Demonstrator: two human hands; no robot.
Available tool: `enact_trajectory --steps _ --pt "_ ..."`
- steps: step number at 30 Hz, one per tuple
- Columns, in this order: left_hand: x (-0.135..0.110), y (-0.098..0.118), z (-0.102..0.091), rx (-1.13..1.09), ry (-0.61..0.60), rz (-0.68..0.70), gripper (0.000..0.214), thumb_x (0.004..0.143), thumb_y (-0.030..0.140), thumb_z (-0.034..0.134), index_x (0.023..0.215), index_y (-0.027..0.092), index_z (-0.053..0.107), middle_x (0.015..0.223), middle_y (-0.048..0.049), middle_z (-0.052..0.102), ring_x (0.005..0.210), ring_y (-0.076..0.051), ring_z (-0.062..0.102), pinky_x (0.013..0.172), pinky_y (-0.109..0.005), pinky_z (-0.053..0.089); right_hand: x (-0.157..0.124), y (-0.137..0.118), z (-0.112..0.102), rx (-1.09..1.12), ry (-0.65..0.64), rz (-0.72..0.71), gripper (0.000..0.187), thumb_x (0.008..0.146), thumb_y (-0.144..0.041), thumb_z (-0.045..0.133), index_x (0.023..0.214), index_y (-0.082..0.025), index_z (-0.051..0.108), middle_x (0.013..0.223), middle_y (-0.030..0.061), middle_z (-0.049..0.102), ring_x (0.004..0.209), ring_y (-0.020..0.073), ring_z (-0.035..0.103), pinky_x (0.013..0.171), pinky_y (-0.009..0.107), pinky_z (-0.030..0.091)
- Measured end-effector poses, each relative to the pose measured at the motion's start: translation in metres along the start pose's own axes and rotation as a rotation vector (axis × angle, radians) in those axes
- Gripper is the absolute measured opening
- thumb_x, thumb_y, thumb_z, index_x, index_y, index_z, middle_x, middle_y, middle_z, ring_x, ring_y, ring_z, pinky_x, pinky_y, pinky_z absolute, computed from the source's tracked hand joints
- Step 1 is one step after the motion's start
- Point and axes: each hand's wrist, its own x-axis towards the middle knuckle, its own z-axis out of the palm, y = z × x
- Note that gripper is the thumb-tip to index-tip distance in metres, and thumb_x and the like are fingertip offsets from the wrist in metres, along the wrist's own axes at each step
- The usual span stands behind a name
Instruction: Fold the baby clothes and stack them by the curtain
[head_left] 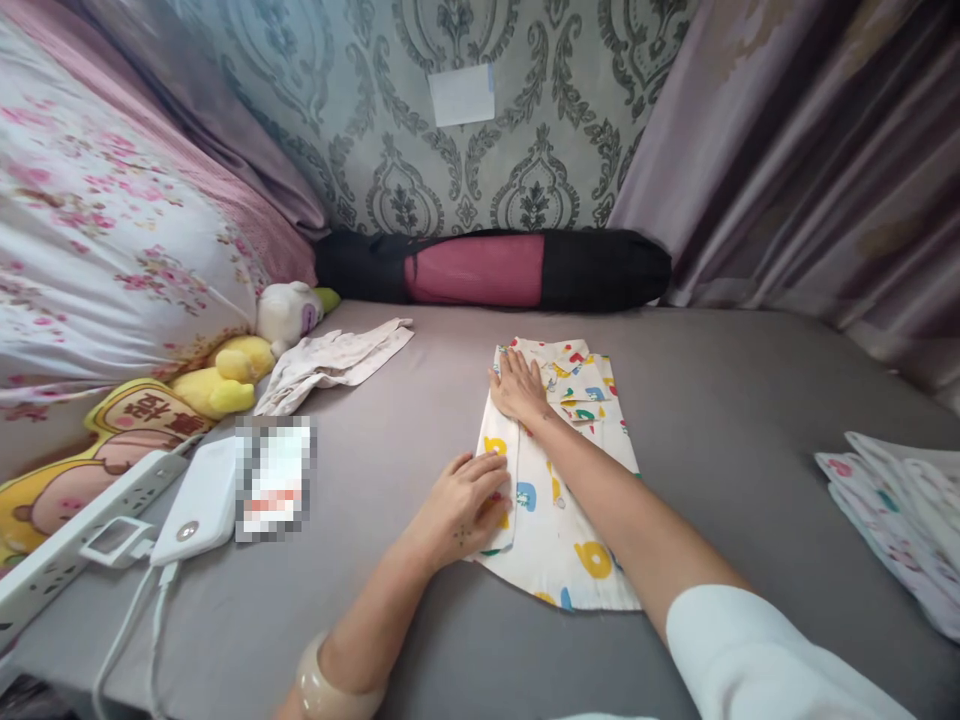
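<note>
A cream child's garment [559, 520] printed with coloured letters lies partly folded on the grey bed sheet [720, 400]. My right hand [517, 387] rests flat on the garment's far left corner, fingers stretched out, its arm crossing over the cloth. My left hand [461, 505] lies on the near left edge of the garment, fingers flat and pressing the folded side strip. Neither hand holds anything up.
A pale folded cloth [337, 362] lies at the back left beside plush toys [247, 360]. A white power bank [196, 500], a power strip [82, 530] and cables sit at the left. Folded floral clothes [896, 510] lie at the right edge. A black and pink bolster [487, 268] lines the wall.
</note>
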Motion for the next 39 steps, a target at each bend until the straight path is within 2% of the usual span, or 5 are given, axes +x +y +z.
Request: enact_trajectory --steps 8,15,26,35,39 --pt "0.0 0.0 0.0 0.025 0.023 0.02 0.028 0.091 0.024 0.053 0.118 0.023 0.059 0.133 -0.0106 0.062 0.126 -0.024 0.056 0.11 -0.047 0.04 0.001 0.006 -0.016 0.138 -0.029 0.015 0.061 0.102 -0.04 0.011 0.151 -0.011 0.032 0.161 0.0102 0.023 0.149 0.0208 0.016 0.12 0.043 0.011" --pt "0.001 0.004 -0.004 0.012 0.013 0.0 0.026 0.09 0.023 0.054 0.114 0.022 0.062 0.133 -0.0108 0.062 0.123 -0.023 0.058 0.11 -0.045 0.04 -0.019 0.049 -0.043 0.054 -0.013 0.077 0.059 0.102 -0.04 0.014 0.151 -0.013 0.034 0.161 0.0116 0.023 0.149 0.0232 0.014 0.12 0.047 0.006" --pt "0.001 0.002 -0.002 0.026 0.017 0.006 0.026 0.091 0.024 0.053 0.115 0.022 0.061 0.133 -0.0115 0.062 0.123 -0.023 0.058 0.109 -0.046 0.04 -0.034 0.07 -0.022 -0.057 0.012 0.092 0.061 0.102 -0.043 0.014 0.152 -0.015 0.032 0.161 0.0107 0.023 0.149 0.0233 0.016 0.119 0.051 0.01" --pt "0.001 0.002 -0.002 0.028 0.017 0.004 0.026 0.091 0.024 0.053 0.116 0.023 0.061 0.133 -0.0108 0.062 0.123 -0.023 0.058 0.11 -0.046 0.04 -0.026 0.073 -0.032 0.031 -0.087 0.12 0.061 0.101 -0.045 0.013 0.153 -0.017 0.03 0.162 0.0098 0.019 0.149 0.0232 0.013 0.119 0.051 0.01" --pt "0.001 0.002 -0.001 0.034 0.025 0.01 0.026 0.092 0.025 0.053 0.117 0.023 0.06 0.133 -0.0109 0.062 0.124 -0.024 0.057 0.109 -0.046 0.041 -0.017 0.08 -0.029 -0.016 0.024 0.198 0.064 0.101 -0.044 0.014 0.153 -0.009 0.027 0.162 0.0135 0.017 0.149 0.0248 0.011 0.12 0.05 0.007"
